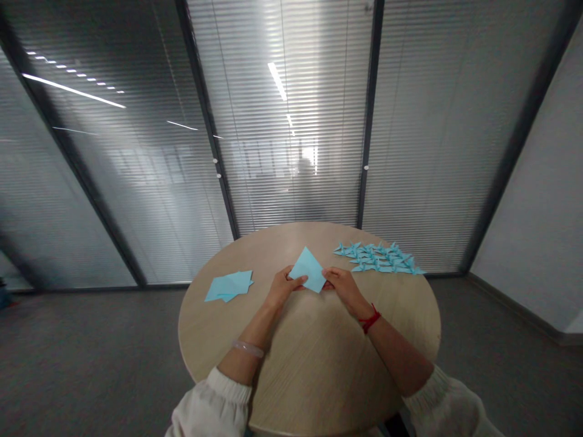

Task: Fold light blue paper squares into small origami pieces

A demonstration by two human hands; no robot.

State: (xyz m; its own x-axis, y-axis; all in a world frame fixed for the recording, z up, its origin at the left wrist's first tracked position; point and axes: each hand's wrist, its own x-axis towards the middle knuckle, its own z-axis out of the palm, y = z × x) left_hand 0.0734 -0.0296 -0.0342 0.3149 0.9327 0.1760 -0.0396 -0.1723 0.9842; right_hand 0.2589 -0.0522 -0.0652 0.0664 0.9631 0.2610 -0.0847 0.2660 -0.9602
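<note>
Holding one blue paper (308, 267): left hand (280, 286) and right hand (345, 285), opposite sides; spare sheets (229, 285), left; folded pieces (383, 260), far right.

Viewed from the wearer's head, above the near edge of a round table (314, 358). Directed forward and down, with the left hand (283, 285) and right hand (343, 284) near, just below mid-frame. Framed wide, to include blinds (296, 103) farther off across the top, floor (91, 364) at both sides, and a plain wall (537, 206) at far right.
</note>
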